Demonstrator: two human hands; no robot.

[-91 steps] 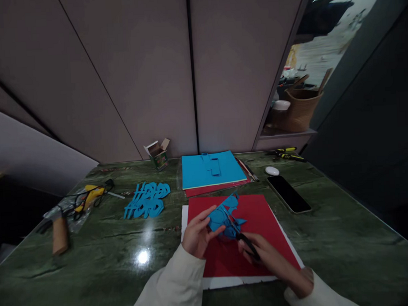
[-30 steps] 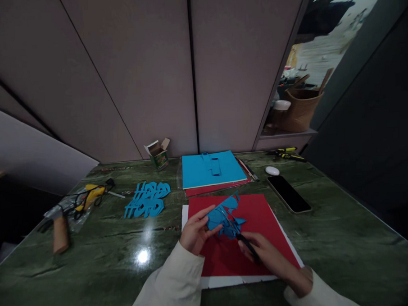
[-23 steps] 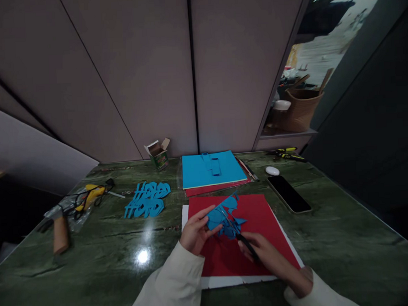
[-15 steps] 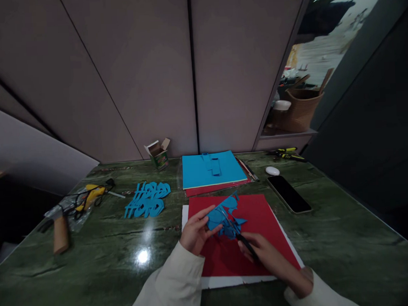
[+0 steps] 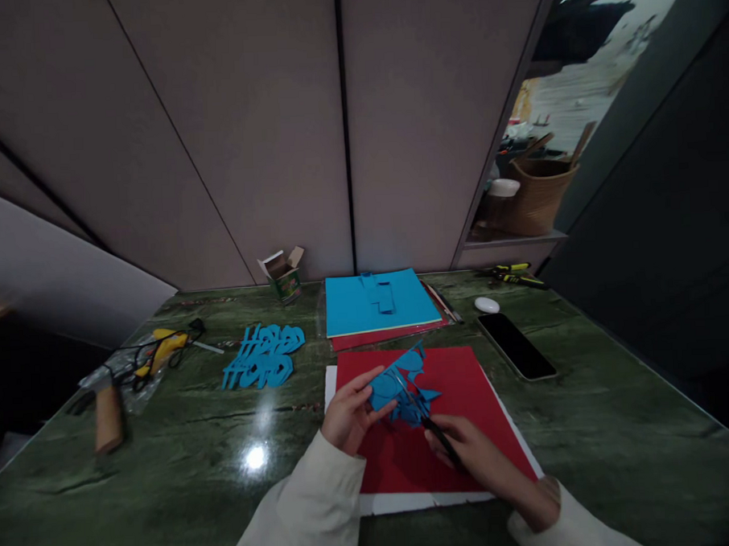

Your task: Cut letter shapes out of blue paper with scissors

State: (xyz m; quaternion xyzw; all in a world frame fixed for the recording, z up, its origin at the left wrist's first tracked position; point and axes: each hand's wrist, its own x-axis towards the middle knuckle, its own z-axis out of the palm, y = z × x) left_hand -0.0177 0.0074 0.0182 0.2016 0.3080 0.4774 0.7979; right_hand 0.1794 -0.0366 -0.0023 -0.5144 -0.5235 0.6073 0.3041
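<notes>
Between the thumb and fingers of my left hand (image 5: 350, 414) is a piece of blue paper (image 5: 382, 390), held above a red sheet (image 5: 466, 393). My right hand (image 5: 462, 446) grips black-handled scissors (image 5: 443, 439), whose blades point up and left over the blue paper. Whether the blades are apart is hard to make out. Blue scraps (image 5: 414, 408) lie around the blades on the red sheet, some perhaps still joined to the held piece. Under the red sheet a white sheet (image 5: 404, 503) shows along its edges.
Blue cut-out lettering (image 5: 263, 367) lies at the left, beyond it a small open box (image 5: 285, 283). Blue sheets (image 5: 345, 306) are stacked at the back. A phone (image 5: 517, 345), white oval case (image 5: 487, 305) and pliers (image 5: 515, 276) sit right; a yellow tool (image 5: 161, 350) sits far left.
Almost nothing differs. The blue paper and the scissors have shifted very slightly; both hands stay in the same place.
</notes>
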